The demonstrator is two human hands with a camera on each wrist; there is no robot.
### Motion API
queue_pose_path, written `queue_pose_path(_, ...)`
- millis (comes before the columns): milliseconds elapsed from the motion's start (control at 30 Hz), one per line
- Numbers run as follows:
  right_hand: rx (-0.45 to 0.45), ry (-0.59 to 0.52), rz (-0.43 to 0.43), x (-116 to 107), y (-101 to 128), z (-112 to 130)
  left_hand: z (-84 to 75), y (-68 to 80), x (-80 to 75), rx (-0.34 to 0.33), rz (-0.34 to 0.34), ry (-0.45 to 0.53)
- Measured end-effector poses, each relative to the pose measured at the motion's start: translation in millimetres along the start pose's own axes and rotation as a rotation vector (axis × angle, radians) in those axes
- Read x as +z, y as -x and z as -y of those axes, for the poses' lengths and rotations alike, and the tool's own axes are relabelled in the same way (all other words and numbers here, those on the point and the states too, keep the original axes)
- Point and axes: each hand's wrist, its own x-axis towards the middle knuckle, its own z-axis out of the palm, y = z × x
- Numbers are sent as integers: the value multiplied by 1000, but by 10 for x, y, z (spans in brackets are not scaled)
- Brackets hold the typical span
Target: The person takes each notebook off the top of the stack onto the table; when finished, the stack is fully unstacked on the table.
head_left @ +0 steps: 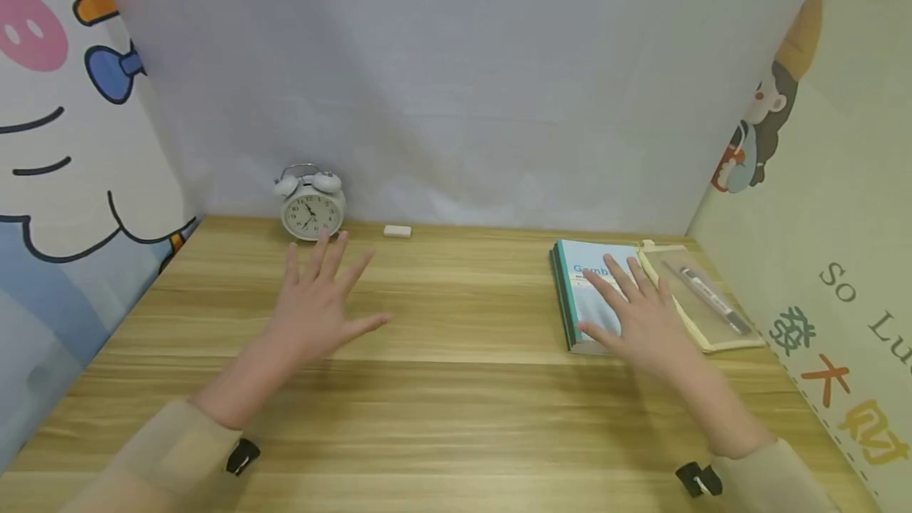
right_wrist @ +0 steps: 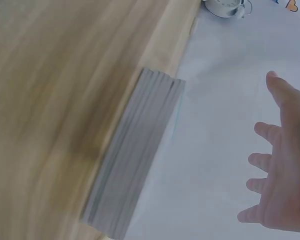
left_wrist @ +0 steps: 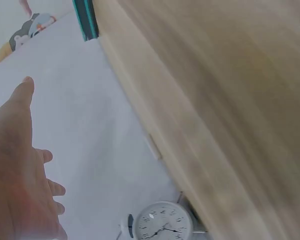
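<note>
Both hands hover over the wooden table with fingers spread and nothing in them. My left hand [head_left: 313, 311] is nearest the white twin-bell alarm clock [head_left: 313, 208], its fingertips just below the dial in the head view. To the right, my right hand [head_left: 648, 323] overlaps a stack of books [head_left: 594, 252] with a light blue cover and teal spine. The left wrist view shows the clock [left_wrist: 162, 222] beyond the spread left hand [left_wrist: 20, 170]. In the right wrist view the page edges of the stack [right_wrist: 135, 155] lie beside the right hand [right_wrist: 290, 155].
A small white eraser-like block [head_left: 397, 231] lies at the table's back edge, right of the clock. A yellow-edged mesh pouch [head_left: 701, 331] with a marker pen [head_left: 715, 301] lies against the books' right side. Fabric walls [head_left: 456, 85] enclose the table [head_left: 442, 418] at the back and sides.
</note>
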Motion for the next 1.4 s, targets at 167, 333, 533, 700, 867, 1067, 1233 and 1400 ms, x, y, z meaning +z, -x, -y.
queue_pose_path(167,-4,9,4,-123,-35,-68,-95,-143,-124,24,-10,-12)
queue_pose_path(333,7,-11,2,-184,-55,-178,-247,-295,-214,41,17,-17)
queue_pose_path(533,16,-21,-12,-243,-81,-328,-477,-486,-226,60,30,-23)
queue_pose_path(700,19,-33,-20,-245,-98,-470,-704,-637,-176,81,8,55)
queue_pose_path(867,55,-102,-16,-192,-84,-601,-953,-756,-121,94,-15,118)
queue_pose_path(1067,55,-196,-41,-118,-34,-733,-1256,-867,-42,95,-29,212)
queue_pose_path(1233,34,-254,-42,-35,-27,-877,-1459,-940,66,103,8,344)
queue_pose_path(1400,53,-304,2,39,-26,-1028,-1666,-1036,225,95,29,463)
